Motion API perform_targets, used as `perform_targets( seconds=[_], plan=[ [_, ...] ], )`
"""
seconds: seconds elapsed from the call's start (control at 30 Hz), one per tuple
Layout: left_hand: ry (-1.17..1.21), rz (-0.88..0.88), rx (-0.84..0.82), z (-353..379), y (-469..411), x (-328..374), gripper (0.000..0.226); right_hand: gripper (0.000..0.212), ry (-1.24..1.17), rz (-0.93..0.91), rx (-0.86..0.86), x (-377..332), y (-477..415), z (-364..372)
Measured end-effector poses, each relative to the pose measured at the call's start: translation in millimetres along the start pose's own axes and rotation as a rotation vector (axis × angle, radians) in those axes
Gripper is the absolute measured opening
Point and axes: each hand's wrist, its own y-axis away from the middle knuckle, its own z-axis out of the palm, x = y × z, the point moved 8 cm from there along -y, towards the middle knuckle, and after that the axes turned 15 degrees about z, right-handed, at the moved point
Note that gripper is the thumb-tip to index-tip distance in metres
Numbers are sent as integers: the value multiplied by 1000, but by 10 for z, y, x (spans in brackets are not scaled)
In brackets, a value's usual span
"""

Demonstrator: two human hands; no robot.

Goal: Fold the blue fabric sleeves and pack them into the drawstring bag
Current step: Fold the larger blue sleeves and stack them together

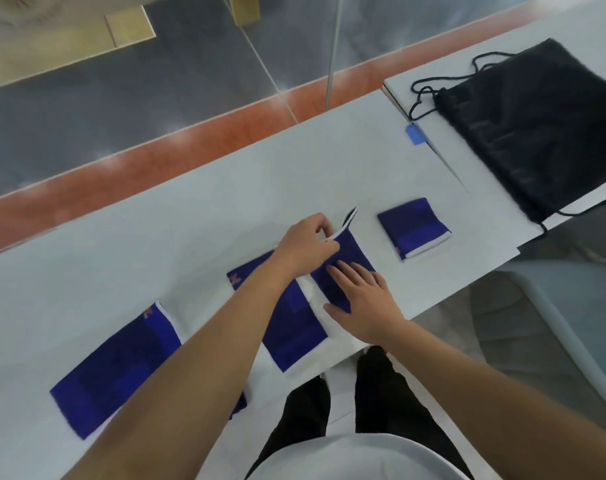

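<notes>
A blue sleeve with white trim (343, 252) lies on the white table (190, 216) in front of me. My left hand (306, 245) pinches its far white edge and lifts it. My right hand (363, 303) presses flat on the sleeve's near part. Under my left forearm lies another flat blue sleeve (291, 327). A third blue sleeve (118, 368) lies flat at the near left. A folded blue sleeve (412, 228) sits to the right. The black drawstring bag (533, 129) lies flat at the far right on a raised white board.
The table's near edge runs diagonally past my legs. A blue tape piece (415, 133) sticks to the board's edge near the bag cords. A grey chair (571, 323) stands at the right. Beyond the far edge, a red floor stripe and a thin metal pole (334, 46).
</notes>
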Motion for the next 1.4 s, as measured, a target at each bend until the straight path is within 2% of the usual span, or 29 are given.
perform_targets(
  seconds=[0.07, 0.13, 0.27, 0.33, 0.43, 0.57, 0.7, 0.8, 0.9, 0.97, 1.03, 1.1, 1.23, 1.4],
  plan=[
    [8, 59, 57, 154, 133, 57, 10, 73, -1, -20, 53, 110, 149, -30],
    [1, 153, 80, 327, 230, 133, 10, 73, 13, 40, 97, 320, 341, -22],
    [-175, 379, 101, 646, 337, 204, 19, 75, 69, 169, 37, 701, 544, 169],
    [-257, 411, 26, 850, 373, 111, 30, 76, 52, 179, 16, 760, 551, 222],
    [-363, 432, -58, 1037, 425, -22, 23, 79, 29, 175, 7, 767, 534, 236],
    [-548, 464, -187, 1209, 428, -133, 61, 84, -30, 160, -2, 777, 537, 259],
    [-659, 463, -298, 1385, 476, -230, 62, 85, -23, 127, -17, 800, 536, 256],
    [-694, 459, -333, 1491, 511, -306, 63, 81, -133, 99, -18, 835, 550, 234],
    [-712, 432, -356, 1521, 494, -304, 67, 69, -281, 110, 131, 924, 611, 155],
    [-631, 421, -319, 1472, 481, -213, 70, 63, -305, 117, 243, 940, 643, 85],
    [-532, 417, -209, 1343, 445, -115, 69, 64, -209, 104, 283, 862, 618, 38],
    [-583, 423, -140, 1245, 369, -96, 67, 66, -82, 103, 249, 790, 559, 44],
    [-781, 318, -261, 1256, 179, -322, 68, 70, 71, 143, 121, 773, 506, 154],
    [-815, 286, -324, 1293, 159, -390, 71, 75, 91, 155, 110, 793, 510, 194]
  ],
)
